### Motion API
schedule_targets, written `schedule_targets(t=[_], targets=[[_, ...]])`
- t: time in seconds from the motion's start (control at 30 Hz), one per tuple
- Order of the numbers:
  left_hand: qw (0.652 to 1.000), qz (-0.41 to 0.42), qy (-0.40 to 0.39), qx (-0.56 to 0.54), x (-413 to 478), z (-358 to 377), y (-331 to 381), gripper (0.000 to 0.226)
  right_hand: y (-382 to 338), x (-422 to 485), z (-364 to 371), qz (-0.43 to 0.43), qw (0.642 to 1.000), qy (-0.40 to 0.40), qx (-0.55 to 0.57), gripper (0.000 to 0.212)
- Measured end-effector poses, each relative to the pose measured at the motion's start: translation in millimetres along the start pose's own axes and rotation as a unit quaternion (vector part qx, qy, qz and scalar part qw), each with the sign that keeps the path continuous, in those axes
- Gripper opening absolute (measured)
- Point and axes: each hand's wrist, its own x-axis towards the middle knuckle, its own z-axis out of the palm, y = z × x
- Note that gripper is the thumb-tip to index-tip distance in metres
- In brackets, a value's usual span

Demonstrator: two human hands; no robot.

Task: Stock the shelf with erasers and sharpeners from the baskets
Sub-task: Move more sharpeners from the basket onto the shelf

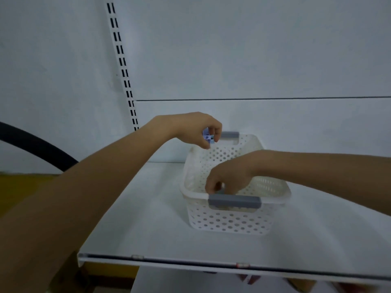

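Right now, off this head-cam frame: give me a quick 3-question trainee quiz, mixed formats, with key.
1. True or false: the white basket stands on the floor.
2. Which hand pinches the small purple item? A) right B) left C) neither
3. Fill in: the right hand reaches down into the ____.

Key
1. False: it stands on the shelf.
2. B: the left hand pinches it near the basket's far rim.
3. basket
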Motion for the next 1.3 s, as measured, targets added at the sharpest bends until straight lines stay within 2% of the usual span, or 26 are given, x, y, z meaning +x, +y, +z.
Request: schedule_targets(t=[0.03, 0.2, 0.4, 0.53, 0.77, 1.03, 1.3], targets=[[1.0, 0.0, -0.001, 0.002, 1.2, -1.0, -1.4, 0.019, 1.3, -6.3, -4.9, 0.007, 0.999, 0.011, 0.041, 0.009], [1.0, -0.007, -0.003, 0.02, 9.0, -7.8, -3.8, 0.018, 20.4, -47.5, -25.8, 0.061, 0.982, 0.117, 0.132, 0.016], [0.999, 0.008, 0.005, 0.031, 22.4, -17.2, 25.9, 0.019, 43.9, -116.2, -31.0, 0.092, 0.947, 0.247, 0.184, 0.014], [0.999, 0.023, 0.015, 0.04, 40.3, -24.5, 68.2, 0.019, 63.9, -165.1, -15.5, 0.115, 0.924, 0.302, 0.206, 0.011], [0.996, 0.079, 0.04, 0.006, 88.0, -22.5, 186.4, 0.019, 117.0, -266.6, 59.1, 0.199, 0.918, 0.285, 0.194, 0.01], [0.982, 0.186, 0.002, -0.026, 181.4, 27.2, 359.2, 0.019, 176.5, -396.3, 168.1, 0.309, 0.887, 0.285, 0.19, 0.007], [0.951, 0.304, -0.057, -0.025, 274.2, 78.6, 495.0, 0.018, 239.7, -526.7, 285.7, 0.446, 0.816, 0.283, 0.237, 0.011]])
